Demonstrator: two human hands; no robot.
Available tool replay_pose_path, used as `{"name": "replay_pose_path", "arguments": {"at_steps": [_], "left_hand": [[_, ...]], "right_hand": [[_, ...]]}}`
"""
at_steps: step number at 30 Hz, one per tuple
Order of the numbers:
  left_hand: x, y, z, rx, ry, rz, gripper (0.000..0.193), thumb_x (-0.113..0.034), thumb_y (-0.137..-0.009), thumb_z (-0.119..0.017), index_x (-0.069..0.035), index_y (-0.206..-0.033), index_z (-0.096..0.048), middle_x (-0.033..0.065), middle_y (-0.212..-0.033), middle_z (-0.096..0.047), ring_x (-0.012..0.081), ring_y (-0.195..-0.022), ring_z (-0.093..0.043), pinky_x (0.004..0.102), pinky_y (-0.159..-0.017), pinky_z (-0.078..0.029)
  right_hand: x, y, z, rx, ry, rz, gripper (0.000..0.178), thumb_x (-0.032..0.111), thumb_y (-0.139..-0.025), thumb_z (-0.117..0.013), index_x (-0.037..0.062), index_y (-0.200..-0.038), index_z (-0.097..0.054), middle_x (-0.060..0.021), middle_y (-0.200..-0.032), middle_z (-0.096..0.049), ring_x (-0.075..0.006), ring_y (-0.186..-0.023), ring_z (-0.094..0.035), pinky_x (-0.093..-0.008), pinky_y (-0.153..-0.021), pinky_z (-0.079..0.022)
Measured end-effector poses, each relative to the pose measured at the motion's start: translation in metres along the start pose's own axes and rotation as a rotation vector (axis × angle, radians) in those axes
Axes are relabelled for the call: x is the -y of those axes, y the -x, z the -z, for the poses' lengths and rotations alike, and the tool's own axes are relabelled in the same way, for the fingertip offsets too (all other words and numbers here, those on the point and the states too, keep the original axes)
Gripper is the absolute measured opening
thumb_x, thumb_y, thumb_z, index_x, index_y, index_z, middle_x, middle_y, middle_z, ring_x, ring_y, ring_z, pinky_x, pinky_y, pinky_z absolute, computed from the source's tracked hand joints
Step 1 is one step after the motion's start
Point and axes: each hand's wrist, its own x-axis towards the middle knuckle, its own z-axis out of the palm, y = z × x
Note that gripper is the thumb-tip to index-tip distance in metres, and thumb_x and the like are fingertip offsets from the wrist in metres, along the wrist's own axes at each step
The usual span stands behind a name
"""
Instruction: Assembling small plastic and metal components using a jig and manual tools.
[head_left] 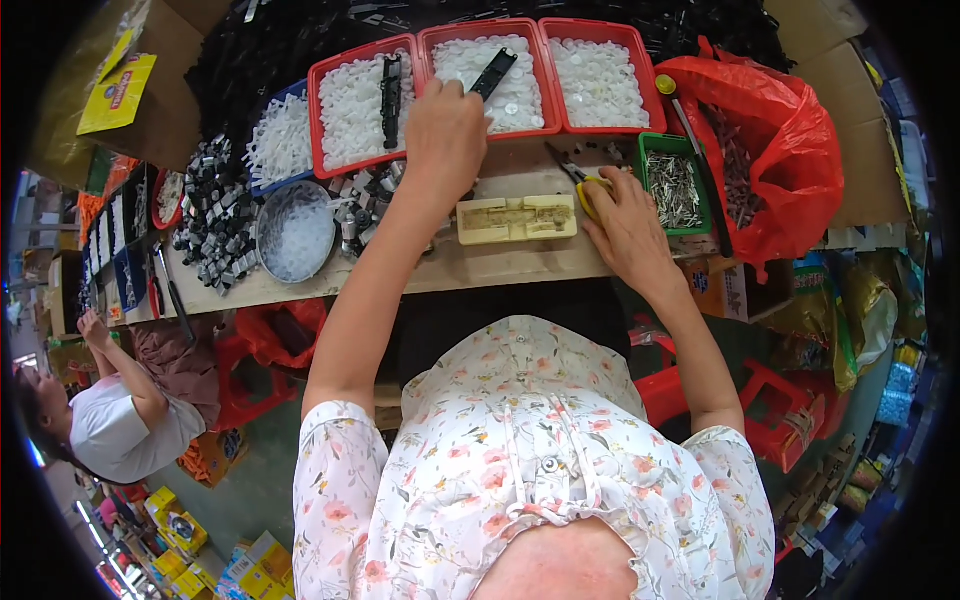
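Note:
My left hand reaches over the front of the red trays, fingers curled and pointing down. What its fingertips hold, if anything, is hidden. Right beside those fingers a long black plastic part slants over the middle tray; whether they grip it I cannot tell. A second black part lies across the white pieces in the left tray. On the table, my right hand is closed round the yellow handles of a pair of pliers, whose dark jaws point away to the left. Between my forearms sits a cream-coloured block fixture with a recess.
Three red trays hold small white pieces. A metal bowl, heaped black-and-silver parts and a blue tray stand left. On the right are a green tray of metal pins and a red bag. Another person works at far left.

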Motion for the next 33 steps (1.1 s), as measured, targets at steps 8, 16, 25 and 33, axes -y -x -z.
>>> {"name": "replay_pose_path", "arguments": {"at_steps": [8, 16, 25, 33], "left_hand": [[0.003, -0.011, -0.010, -0.060, -0.001, 0.004, 0.010, -0.008, -0.076, -0.074, -0.001, -0.081, -0.068, 0.0141, -0.082, -0.065, 0.0310, -0.087, -0.061, 0.0409, -0.072, -0.052], [-0.077, 0.055, 0.016, 0.188, 1.390, 0.573, 0.018, -0.005, -0.091, -0.072, 0.002, -0.107, -0.067, 0.0016, -0.094, -0.068, 0.0063, -0.080, -0.060, 0.0226, -0.070, -0.049], [-0.046, 0.121, 0.060, 0.020, 0.250, 0.164, 0.026, 0.005, -0.080, -0.065, 0.000, -0.106, -0.065, 0.0152, -0.107, -0.063, 0.0326, -0.094, -0.061, 0.0408, -0.080, -0.052], [-0.031, 0.154, 0.065, 0.194, -0.051, 0.200, 0.026, 0.002, -0.078, -0.072, 0.002, -0.103, -0.065, 0.0137, -0.108, -0.062, 0.0328, -0.095, -0.057, 0.0414, -0.081, -0.049]], "right_hand": [[0.004, -0.001, 0.014, -0.149, -0.227, 0.029, 0.036, 0.005, -0.084, -0.068, 0.0018, -0.119, -0.059, -0.0198, -0.123, -0.055, -0.0396, -0.118, -0.054, -0.0439, -0.103, -0.043], [0.033, -0.032, 0.015, -0.137, -1.354, -0.190, 0.030, 0.011, -0.098, -0.062, -0.0029, -0.125, -0.060, -0.0036, -0.123, -0.063, -0.0117, -0.107, -0.059, -0.0273, -0.092, -0.048], [0.039, -0.032, 0.013, -0.189, -0.368, 0.215, 0.025, 0.006, -0.078, -0.076, 0.0035, -0.100, -0.065, -0.0050, -0.089, -0.060, -0.0230, -0.084, -0.062, -0.0333, -0.072, -0.047], [0.037, -0.029, -0.010, -0.074, -0.050, 0.447, 0.029, 0.012, -0.081, -0.068, 0.0072, -0.110, -0.067, -0.0038, -0.092, -0.058, -0.0216, -0.089, -0.059, -0.0366, -0.074, -0.044]]}}
